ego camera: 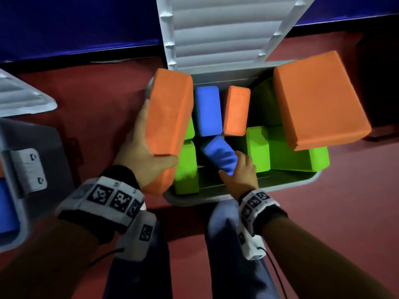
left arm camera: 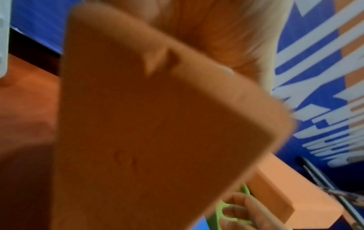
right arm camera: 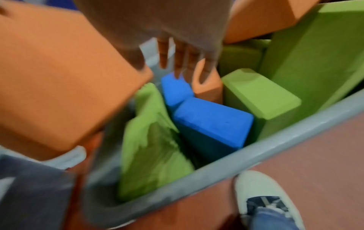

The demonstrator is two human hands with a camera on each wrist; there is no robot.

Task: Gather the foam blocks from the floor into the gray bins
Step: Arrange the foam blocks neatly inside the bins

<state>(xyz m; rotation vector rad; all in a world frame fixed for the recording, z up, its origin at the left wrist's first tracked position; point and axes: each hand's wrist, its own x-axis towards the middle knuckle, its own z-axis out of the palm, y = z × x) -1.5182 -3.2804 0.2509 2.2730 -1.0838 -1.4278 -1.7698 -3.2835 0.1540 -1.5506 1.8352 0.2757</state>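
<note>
At far left a second gray bin [ego camera: 26, 160] shows blue foam inside. The left hand [ego camera: 146, 152] grips a long orange block [ego camera: 168, 117] over the left rim of the main gray bin [ego camera: 216, 195] (already crowded). Next, the right hand [ego camera: 239, 171] lies relaxed against the tilted blue block [ego camera: 218, 154]. Rightmost, a big orange block [ego camera: 319, 100] overhangs the rim; pushing the long one in could topple it onto the floor.
</note>
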